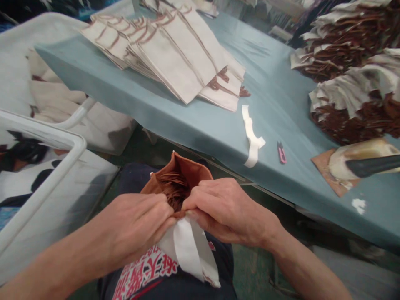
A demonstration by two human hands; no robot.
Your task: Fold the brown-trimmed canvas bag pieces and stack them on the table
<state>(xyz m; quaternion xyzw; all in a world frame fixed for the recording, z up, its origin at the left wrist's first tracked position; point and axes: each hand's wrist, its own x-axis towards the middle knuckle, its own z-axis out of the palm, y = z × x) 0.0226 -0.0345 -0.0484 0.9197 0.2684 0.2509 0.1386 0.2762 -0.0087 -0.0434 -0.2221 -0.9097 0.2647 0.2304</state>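
A brown, pouch-like piece (200, 168) with a pale outer side stands open above my lap, thin brown layers gathered inside it. My left hand (140, 216) pinches its near edge from the left. Close beside it, my right hand (229, 208) grips the same edge, thumb and fingers pressed together. From under the fingertips a white strip (186, 246) hangs down over the pale material. The exact spot between the fingertips is partly hidden by my fingers.
On the blue-covered table (215, 129) lie stacked cream panels (181, 54), white tape (253, 146), pink thread snips (281, 153) and a pale container (350, 160) with a dark handle across it. Brown-and-white piles (359, 91) stand right. White plastic bins (78, 187) flank my left.
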